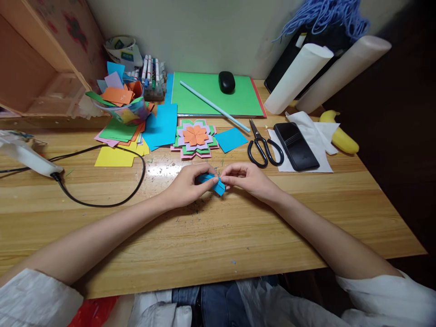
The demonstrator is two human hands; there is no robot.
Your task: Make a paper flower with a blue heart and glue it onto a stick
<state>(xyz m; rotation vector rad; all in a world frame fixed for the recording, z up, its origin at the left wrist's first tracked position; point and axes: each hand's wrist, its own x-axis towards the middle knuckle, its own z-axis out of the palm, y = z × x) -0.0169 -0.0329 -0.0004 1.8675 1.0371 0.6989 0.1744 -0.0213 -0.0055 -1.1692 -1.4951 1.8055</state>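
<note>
The left hand (189,185) and right hand (250,180) both pinch the folded blue paper (220,188) with their fingers, above the worktop (272,236). It looks partly worked — creased narrow, any remaining folds unclear — while the layered paper flower (195,135) beyond already stands assembled; a flat blue sheet (232,140) appears unfolded.

The head view looks forward and steeply down over the desk (204,254).
</note>
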